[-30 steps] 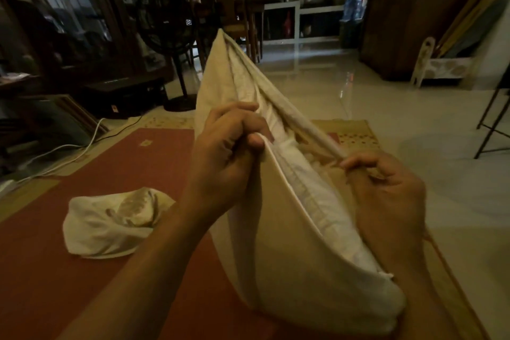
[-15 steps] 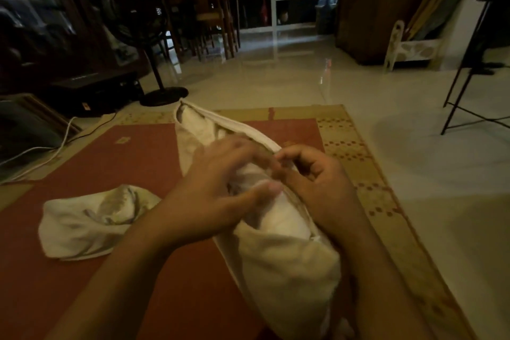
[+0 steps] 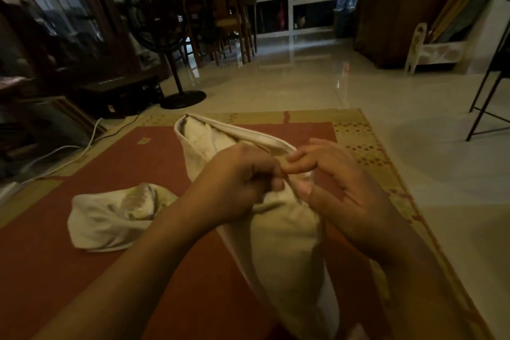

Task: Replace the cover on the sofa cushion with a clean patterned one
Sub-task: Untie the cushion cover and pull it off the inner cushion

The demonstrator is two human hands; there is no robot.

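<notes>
A cream cushion (image 3: 287, 234) lies lengthwise on the red rug (image 3: 116, 163), inside a cream cover whose open edge (image 3: 248, 132) gapes at the far end. My left hand (image 3: 240, 176) pinches the cover's edge at the middle of the opening. Just to its right, my right hand (image 3: 336, 182) pinches the opposite edge, fingertips almost touching the left hand. A second crumpled cream cover (image 3: 116, 215) lies on the rug to the left of the cushion.
A black standing fan (image 3: 160, 22) is at the rug's far left corner, with cables (image 3: 69, 152) running along the left edge. Dark cabinets line the left. A black metal stand (image 3: 491, 85) is at the right on the pale tiled floor.
The cushion, held upright a second ago, now lies low on the rug. Both hands have come together at the middle of the cover's opening.
</notes>
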